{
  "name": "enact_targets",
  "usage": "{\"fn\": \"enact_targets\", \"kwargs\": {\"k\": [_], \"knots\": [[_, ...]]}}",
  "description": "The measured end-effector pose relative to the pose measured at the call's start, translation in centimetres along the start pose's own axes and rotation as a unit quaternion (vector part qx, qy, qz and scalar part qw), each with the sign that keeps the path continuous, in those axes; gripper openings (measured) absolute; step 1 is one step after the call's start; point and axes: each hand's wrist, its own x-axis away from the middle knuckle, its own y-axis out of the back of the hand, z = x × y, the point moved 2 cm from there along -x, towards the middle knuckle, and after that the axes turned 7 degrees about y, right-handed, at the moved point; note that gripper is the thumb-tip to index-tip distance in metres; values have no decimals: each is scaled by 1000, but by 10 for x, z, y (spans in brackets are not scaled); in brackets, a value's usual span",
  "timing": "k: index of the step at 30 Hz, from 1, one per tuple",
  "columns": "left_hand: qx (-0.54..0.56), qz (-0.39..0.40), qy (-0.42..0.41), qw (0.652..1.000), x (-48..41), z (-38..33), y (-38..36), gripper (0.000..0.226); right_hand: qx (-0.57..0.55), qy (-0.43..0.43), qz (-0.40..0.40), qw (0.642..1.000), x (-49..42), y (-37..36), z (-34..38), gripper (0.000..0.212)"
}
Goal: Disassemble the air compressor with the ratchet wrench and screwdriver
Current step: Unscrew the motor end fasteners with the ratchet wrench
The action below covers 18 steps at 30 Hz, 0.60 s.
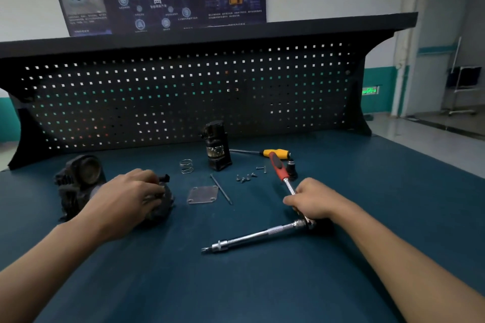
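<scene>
The black air compressor body (78,186) lies at the left of the blue bench. My left hand (128,196) grips its right end, fingers curled over the black housing. My right hand (313,200) holds the ratchet wrench (278,168) low on its metal shaft near the head; its red and black handle points up and away. A long chrome extension bar (257,237) with a bit at its tip runs from the ratchet head toward the lower left, along the bench. A yellow-handled screwdriver (275,152) lies behind the wrench.
A black cylindrical part (217,147) stands upright mid-bench. Near it lie a wire spring (186,166), a thin metal plate (202,194), a long pin (221,189), several loose screws (246,177) and a black socket (291,169). A perforated back panel (183,97) closes the far edge.
</scene>
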Motion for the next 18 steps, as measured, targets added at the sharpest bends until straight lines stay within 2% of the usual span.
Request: {"fn": "enact_targets", "kwargs": {"k": [3,5,9,13,18], "knots": [[-18,0,-82,997,-5,-19,0,4,30,-6,10,999,-2,3,-3,29],[-25,24,-122,992,-11,-39,-6,15,47,-13,14,999,-3,6,-5,29],[-28,46,-117,992,-45,-84,-18,18,50,-25,19,998,-4,11,-10,24],[-55,91,-92,990,-75,-91,-21,17,64,-20,30,997,-5,9,-11,22],[-143,134,-121,973,-81,-104,-40,20,101,-10,35,994,-7,3,-9,30]]}}
